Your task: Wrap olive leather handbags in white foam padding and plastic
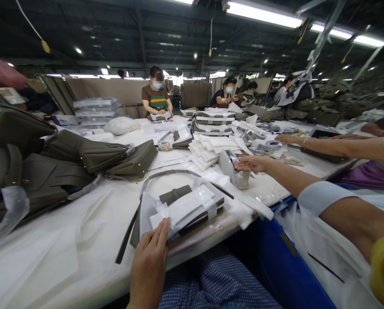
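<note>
My left hand [151,253] lies with its fingers stretched out on the near edge of a dark olive bag [175,195] partly wrapped in white sheet [192,208]. Clear tape runs across the sheet. The bag's long strap [166,172] loops out behind it on the table. My right hand [254,164] reaches forward to the right, its fingers extended at a grey tape dispenser [227,165]. Whether the fingertips touch tape there is too small to tell.
Olive bags [56,167] are heaped at left. White foam sheets [209,150] and wrapped bags [214,120] are stacked further back. A co-worker's hand [286,139] works at right; another person [156,96] stands across the table [82,244]. A blue bin [285,262] is below the edge.
</note>
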Demonstrator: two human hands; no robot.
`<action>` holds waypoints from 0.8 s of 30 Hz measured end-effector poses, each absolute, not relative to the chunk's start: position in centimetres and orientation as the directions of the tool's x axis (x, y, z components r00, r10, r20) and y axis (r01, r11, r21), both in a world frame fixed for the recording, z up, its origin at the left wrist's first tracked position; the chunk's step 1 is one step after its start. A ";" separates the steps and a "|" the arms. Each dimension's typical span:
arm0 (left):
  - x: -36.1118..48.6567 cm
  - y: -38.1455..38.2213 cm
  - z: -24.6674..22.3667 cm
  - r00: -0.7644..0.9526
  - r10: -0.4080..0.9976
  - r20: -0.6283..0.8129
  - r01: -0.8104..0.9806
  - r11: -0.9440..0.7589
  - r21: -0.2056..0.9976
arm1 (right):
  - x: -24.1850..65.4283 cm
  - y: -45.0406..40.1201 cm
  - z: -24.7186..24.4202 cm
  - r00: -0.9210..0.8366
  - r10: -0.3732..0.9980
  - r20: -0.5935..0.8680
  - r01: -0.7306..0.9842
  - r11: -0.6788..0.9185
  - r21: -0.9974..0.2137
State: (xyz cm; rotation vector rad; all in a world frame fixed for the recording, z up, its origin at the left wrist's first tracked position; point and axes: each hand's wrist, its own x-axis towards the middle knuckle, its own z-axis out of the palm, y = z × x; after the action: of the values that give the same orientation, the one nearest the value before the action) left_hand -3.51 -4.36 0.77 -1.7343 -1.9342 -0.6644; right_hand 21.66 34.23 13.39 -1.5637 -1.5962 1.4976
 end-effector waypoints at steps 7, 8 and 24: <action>-3.8 -4.4 0.6 -0.097 0.778 0.620 0.995 0.079 0.057 | 24.4 30.4 15.4 -0.269 0.931 -0.246 0.210 -0.193 -0.958; -3.8 -4.4 0.6 -0.100 0.779 0.619 0.995 0.082 0.057 | 25.1 29.3 15.4 -0.281 0.934 -0.221 0.183 -0.174 -0.967; -4.2 -4.5 1.6 -0.073 0.806 0.588 0.996 0.088 0.002 | 28.2 26.0 5.4 -0.082 0.987 -0.142 0.293 -0.112 -0.950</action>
State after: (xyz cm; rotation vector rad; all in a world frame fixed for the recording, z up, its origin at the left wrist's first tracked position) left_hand -4.17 -4.53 1.58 -1.7681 -1.9334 -0.5772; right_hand 28.20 25.97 5.42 -1.4730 -1.4390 1.2310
